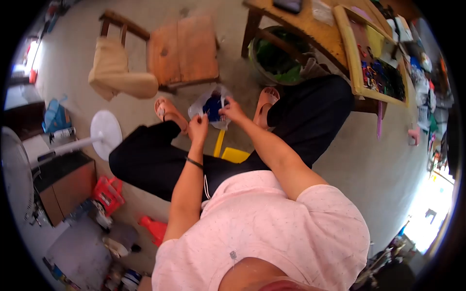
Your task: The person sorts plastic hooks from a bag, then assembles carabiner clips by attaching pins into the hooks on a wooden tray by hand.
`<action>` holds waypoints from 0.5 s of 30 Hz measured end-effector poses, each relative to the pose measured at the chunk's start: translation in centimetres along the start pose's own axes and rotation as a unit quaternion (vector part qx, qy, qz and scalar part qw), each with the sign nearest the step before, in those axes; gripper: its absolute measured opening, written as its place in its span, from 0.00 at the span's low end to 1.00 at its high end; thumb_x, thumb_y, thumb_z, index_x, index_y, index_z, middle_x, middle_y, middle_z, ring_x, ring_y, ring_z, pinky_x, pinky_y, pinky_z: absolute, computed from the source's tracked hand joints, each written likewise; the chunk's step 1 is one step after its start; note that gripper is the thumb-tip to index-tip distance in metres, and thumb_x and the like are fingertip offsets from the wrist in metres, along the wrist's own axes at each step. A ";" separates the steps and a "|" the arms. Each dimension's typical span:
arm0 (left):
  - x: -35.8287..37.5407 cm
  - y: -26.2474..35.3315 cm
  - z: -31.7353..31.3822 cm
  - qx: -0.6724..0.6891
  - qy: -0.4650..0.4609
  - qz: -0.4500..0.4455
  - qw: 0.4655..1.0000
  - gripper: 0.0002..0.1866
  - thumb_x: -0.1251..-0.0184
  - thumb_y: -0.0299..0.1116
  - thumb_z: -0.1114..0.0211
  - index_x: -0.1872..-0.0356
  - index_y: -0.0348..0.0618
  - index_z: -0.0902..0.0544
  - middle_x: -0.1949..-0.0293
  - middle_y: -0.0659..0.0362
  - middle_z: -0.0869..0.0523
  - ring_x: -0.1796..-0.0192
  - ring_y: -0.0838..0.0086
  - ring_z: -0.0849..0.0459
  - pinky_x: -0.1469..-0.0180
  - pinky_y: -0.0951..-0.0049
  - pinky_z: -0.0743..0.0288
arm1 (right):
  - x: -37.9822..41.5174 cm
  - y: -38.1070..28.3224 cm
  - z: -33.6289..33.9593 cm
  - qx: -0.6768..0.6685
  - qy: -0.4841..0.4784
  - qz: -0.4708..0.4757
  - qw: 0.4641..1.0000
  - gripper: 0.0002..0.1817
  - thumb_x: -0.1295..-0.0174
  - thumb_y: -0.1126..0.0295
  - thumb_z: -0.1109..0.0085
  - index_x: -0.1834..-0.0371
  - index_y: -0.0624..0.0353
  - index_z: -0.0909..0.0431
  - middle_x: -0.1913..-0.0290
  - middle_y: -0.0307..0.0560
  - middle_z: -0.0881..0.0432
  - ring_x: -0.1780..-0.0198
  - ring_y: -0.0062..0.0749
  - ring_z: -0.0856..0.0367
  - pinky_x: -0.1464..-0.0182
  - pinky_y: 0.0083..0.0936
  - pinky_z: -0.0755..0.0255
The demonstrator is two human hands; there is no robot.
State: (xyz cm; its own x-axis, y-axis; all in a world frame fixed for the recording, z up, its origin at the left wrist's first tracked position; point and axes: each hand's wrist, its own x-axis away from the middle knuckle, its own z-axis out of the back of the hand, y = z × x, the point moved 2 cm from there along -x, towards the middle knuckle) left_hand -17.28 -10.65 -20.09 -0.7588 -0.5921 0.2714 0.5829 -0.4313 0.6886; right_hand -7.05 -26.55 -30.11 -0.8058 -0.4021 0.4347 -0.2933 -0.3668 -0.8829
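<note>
Between my feet lies a clear plastic bag (195, 107) with dark blue items (212, 107) inside. My left hand (198, 127) is at the bag's near left edge, its fingers pinched together; what they hold is too small to make out. My right hand (232, 110) is over the bag's right side with its fingers closed, and something small that I cannot make out shows at the fingertips. The two hands are apart. Just below the bag is a yellow dustpan (235, 155) with a yellow handle.
A wooden chair (182, 51) stands ahead, a cloth over its left part. At the upper right, a wooden table (310, 24) bears a wood-framed tray (357, 72) of small coloured items. A basin (257, 60) with green leaves sits beneath. A white fan base (106, 135) stands left.
</note>
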 end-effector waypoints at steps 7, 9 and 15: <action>2.5 6.4 3.2 -0.111 0.114 -0.179 0.971 0.15 0.34 0.41 0.33 0.62 0.37 0.16 0.65 0.49 0.13 0.57 0.53 0.16 0.54 0.55 0.26 | 4.4 -11.7 -1.4 -0.031 -0.055 0.011 0.998 0.26 0.37 0.51 0.31 0.51 0.66 0.19 0.68 0.48 0.13 0.72 0.27 0.16 0.68 0.27 0.23; 4.0 9.3 4.2 -0.139 0.104 -0.249 0.953 0.13 0.35 0.39 0.33 0.59 0.39 0.17 0.63 0.51 0.14 0.54 0.54 0.17 0.51 0.54 0.26 | 4.9 -12.7 -0.9 -0.083 -0.062 0.011 0.995 0.25 0.36 0.48 0.33 0.55 0.64 0.16 0.68 0.47 0.14 0.72 0.28 0.17 0.67 0.27 0.23; 7.0 16.0 8.8 -0.071 0.075 -0.223 0.969 0.10 0.32 0.33 0.34 0.59 0.36 0.18 0.67 0.54 0.16 0.58 0.60 0.17 0.53 0.61 0.25 | 11.7 -24.4 5.9 0.055 0.007 0.152 0.987 0.23 0.31 0.48 0.39 0.56 0.61 0.15 0.72 0.47 0.14 0.70 0.31 0.15 0.65 0.28 0.24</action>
State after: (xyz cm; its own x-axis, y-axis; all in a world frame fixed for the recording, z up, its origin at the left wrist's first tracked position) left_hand -15.86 -15.70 -1.25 -0.9002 -0.4124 -0.1398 0.2488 -0.7506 0.6121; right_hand -6.30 -27.22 -2.44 -0.8553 -0.4963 0.1489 0.0203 -0.3192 -0.9475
